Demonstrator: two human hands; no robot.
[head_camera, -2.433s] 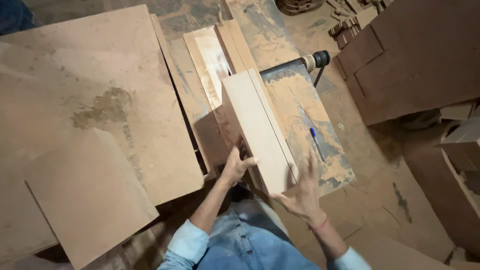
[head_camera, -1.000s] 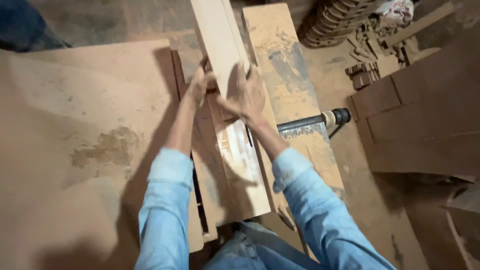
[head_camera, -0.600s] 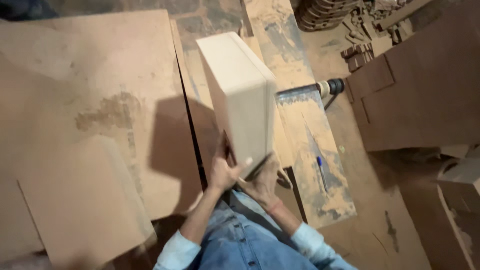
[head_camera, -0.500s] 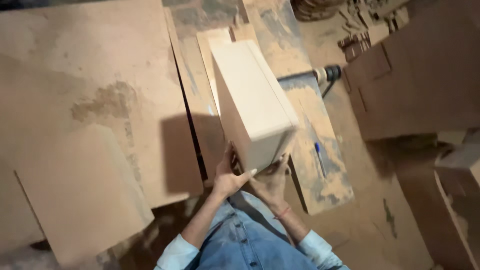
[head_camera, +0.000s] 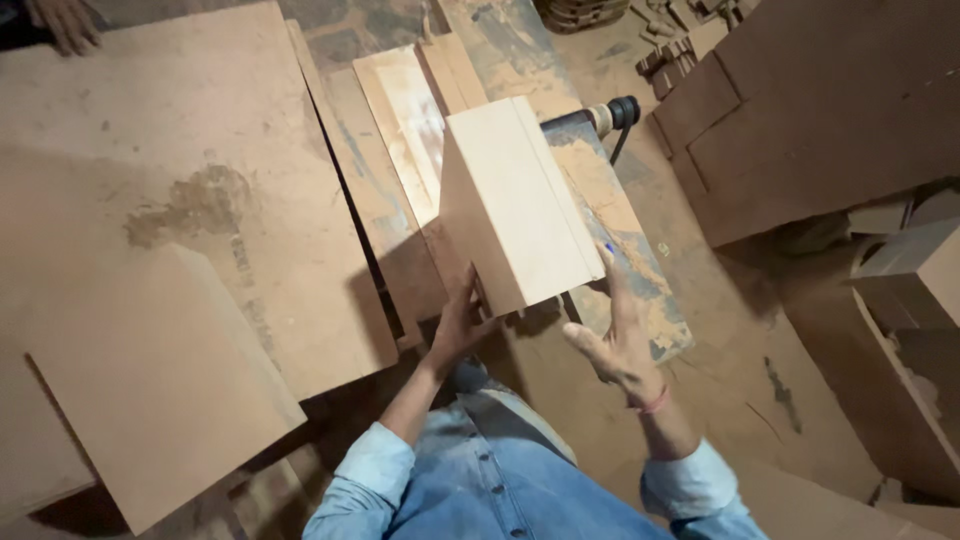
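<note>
At the centre of the frame a pale box (head_camera: 515, 205) of joined boards is held tilted above the boards spread on the floor (head_camera: 600, 400), its near end low and its far end raised toward the top of the frame. The left hand (head_camera: 460, 325) is closed on the box's near lower corner, thumb and fingers pinching the edge. The right hand (head_camera: 615, 340) is held open and flat just beside the box's right near edge, fingers extended, touching it lightly or about to; firm contact cannot be told. A drill (head_camera: 600, 115) lies on a stained plank (head_camera: 610, 230) behind the box at upper centre, and a blue pen (head_camera: 608, 248) is seen by the right fingertips. Large brown sheets (head_camera: 150, 200) fill the left half; stacked panels (head_camera: 820, 110) fill the upper right. Another person's hand (head_camera: 65, 20) rests at the upper left corner. The step in hand is judged to be the turning or setting down of the box; a steady support from the right hand and a slow lowering onto the flat boards would be called for next.
</note>
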